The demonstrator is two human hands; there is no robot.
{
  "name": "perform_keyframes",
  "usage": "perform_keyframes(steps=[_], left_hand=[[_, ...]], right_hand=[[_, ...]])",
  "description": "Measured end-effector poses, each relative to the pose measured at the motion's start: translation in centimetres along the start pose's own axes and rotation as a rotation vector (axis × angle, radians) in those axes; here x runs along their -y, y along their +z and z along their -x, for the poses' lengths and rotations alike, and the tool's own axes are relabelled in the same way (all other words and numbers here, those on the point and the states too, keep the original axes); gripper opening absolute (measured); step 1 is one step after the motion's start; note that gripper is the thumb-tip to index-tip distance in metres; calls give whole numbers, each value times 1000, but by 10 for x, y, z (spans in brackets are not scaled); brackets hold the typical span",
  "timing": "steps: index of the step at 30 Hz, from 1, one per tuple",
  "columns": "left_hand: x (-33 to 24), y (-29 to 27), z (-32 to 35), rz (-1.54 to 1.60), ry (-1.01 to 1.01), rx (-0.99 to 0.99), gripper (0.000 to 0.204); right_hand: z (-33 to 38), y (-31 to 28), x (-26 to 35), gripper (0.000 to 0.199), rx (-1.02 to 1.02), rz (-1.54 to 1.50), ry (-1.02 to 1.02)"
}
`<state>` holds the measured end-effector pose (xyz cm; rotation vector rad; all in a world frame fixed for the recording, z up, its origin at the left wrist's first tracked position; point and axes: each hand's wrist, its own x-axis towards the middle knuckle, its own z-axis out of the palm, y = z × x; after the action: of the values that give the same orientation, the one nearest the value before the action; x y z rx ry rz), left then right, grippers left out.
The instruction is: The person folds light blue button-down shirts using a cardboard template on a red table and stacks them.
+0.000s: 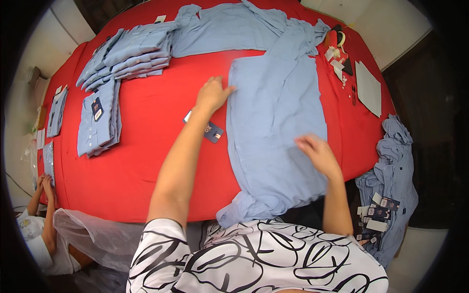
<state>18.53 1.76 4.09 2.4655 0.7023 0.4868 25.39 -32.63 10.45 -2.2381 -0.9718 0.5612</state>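
Note:
A light blue shirt (278, 117) lies spread lengthwise in front of me, its near end bunched at the table's edge by my body. My left hand (213, 95) is by the shirt's left edge, fingers apart and thumb pointing at the cloth; whether it touches cannot be told. Over the right side of the shirt hovers my right hand (318, 155), slightly blurred, its fingers loosely stretched and nothing seen in them. Dark blue hang tags (213, 133) lie beside my left forearm, which partly hides them.
The table has a red cloth (146, 117). Folded shirts (137, 51) are stacked far left, another blue shirt (229, 29) lies at the back. Tape (340, 39) and white sheets (369, 90) sit right; more shirts (395, 180) hang there with tags. A co-worker's hands (45, 183) are far left.

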Motion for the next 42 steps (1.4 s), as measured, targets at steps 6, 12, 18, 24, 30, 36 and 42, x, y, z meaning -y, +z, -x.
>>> perform_keyframes(steps=[6,12,18,24,30,36,42], left_hand=[[-54,82,68,5,274,-77,19],[-60,26,172,672,-362,125,22],[-37,-6,173,407,-436,14,60],[-19,-23,173,1472,-366,47,39],[-61,-138,123,1545,-56,-431,45],[-102,-227,76,840,12,-1175,50],[3,-293,15,531,96,-759,61]], right_hand=[[-170,69,-11,43,-510,-62,-52],[-147,126,24,26,40,106,-451],[-1,157,36,19,817,-421,-677],[12,20,-10,11,523,-799,-388],[87,-126,32,12,-325,-663,-515],[169,-125,22,27,-279,-116,-214],[196,-200,36,13,-545,-431,-406]])
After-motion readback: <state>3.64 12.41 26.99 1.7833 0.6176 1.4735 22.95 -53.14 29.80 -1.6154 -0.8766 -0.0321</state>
